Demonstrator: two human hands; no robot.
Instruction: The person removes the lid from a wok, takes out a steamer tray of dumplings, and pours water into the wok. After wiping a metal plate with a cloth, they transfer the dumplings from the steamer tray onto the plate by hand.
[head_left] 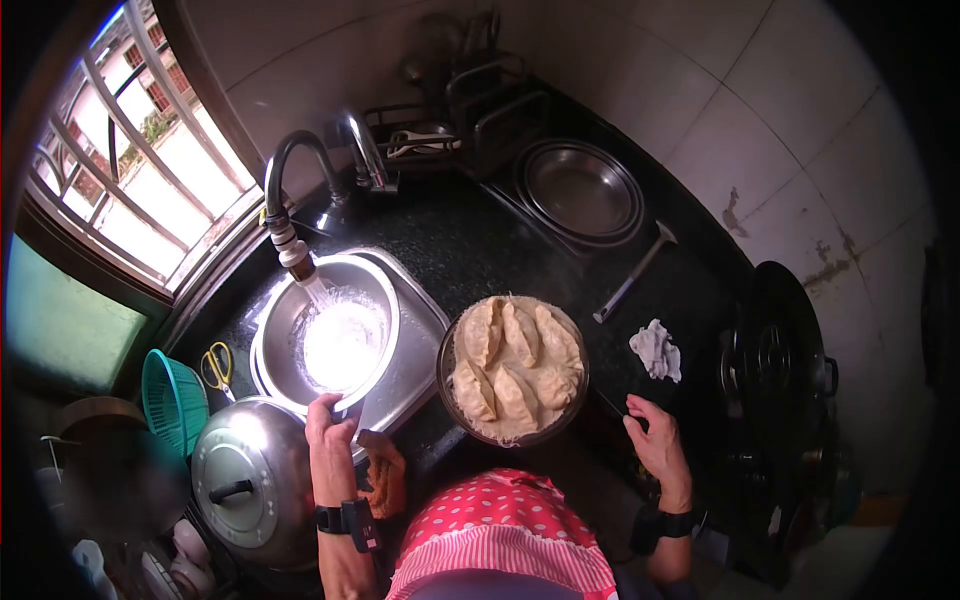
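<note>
Under the running faucet [290, 245], a metal basin [390, 320] sits over the sink with water splashing inside it. My left hand [332, 428] is closed at the near rim of this basin, thumb and fingers on its edge. To the right of the sink, a round dish of dumplings [515, 392] stands on the dark counter, the dumplings lying on a pale cloth-like layer. My right hand [657, 447] hovers by the counter's front edge, holding nothing, its fingers apart. Just beyond it lies a crumpled white cloth [656, 351].
A large lidded pot [250, 480], a green basket [174, 400] and yellow-handled scissors [217, 368] are at the left. Stacked metal pans [582, 192] and a cleaver-like long-handled tool [636, 270] lie at the back. A brown cloth [382, 475] hangs at the front edge.
</note>
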